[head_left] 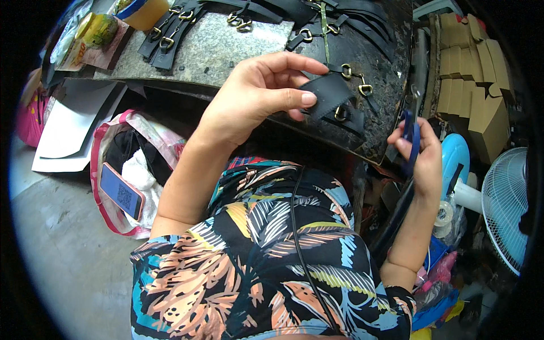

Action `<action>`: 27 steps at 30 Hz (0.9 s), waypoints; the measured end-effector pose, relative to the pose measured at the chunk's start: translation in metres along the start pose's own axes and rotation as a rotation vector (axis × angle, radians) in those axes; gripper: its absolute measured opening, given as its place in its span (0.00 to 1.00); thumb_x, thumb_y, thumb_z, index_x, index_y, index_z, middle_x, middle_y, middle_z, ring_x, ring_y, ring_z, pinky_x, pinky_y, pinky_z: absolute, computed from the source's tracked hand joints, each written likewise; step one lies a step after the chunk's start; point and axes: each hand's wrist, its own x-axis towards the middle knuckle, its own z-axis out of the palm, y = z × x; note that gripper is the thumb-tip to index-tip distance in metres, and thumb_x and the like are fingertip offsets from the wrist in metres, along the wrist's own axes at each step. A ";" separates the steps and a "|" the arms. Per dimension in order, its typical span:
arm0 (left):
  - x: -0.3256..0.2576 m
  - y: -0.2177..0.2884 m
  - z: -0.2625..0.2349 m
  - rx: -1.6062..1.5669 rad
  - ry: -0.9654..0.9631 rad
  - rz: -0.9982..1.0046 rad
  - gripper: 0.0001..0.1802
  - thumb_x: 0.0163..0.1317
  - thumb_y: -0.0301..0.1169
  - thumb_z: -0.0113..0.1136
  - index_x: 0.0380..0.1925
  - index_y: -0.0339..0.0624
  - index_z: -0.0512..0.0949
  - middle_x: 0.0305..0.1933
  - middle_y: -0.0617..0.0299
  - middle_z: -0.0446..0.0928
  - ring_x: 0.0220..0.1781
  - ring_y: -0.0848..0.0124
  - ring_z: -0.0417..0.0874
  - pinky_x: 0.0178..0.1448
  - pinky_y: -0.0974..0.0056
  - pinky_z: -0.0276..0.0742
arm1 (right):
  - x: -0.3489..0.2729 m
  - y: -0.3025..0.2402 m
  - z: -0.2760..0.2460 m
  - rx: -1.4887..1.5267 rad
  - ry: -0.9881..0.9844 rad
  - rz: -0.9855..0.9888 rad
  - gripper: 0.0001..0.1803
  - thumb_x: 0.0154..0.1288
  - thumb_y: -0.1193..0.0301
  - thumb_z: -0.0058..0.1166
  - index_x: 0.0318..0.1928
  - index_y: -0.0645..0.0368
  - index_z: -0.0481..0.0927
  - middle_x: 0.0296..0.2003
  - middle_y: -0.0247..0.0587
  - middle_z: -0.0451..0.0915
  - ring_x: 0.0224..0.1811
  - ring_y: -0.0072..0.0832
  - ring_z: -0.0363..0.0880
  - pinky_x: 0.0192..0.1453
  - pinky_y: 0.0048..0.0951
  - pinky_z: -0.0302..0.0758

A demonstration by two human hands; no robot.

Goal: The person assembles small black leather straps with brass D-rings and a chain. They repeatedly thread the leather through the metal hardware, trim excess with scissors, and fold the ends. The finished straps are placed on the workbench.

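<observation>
My left hand (255, 93) pinches a black leather strap (330, 93) between thumb and fingers above the front part of the worktable. The strap is bent over, with stitching along its edge. A brass-coloured ring (340, 113) shows just below the strap, and brass-coloured snap hooks (365, 89) lie beside it on the dark tabletop; whether they are joined to the held strap, I cannot tell. At the table's right corner, my right hand (426, 156) is closed around the blue handles of scissors (415, 139), whose blades point away from me.
More black straps with brass hooks (167, 42) lie on the grey stone slab (226, 48). A yellow tub (144, 14) stands far left. Cardboard boxes (481, 113) and a fan (507, 209) are at right. A bag holding a phone (122, 191) sits at left.
</observation>
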 end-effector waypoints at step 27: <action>0.025 0.011 0.032 0.703 -0.079 0.185 0.09 0.70 0.29 0.64 0.42 0.31 0.81 0.37 0.68 0.81 0.40 0.81 0.78 0.47 0.72 0.74 | -0.014 -0.015 0.044 0.242 0.013 -0.223 0.19 0.61 0.80 0.67 0.50 0.61 0.74 0.34 0.35 0.80 0.36 0.20 0.80 0.43 0.22 0.76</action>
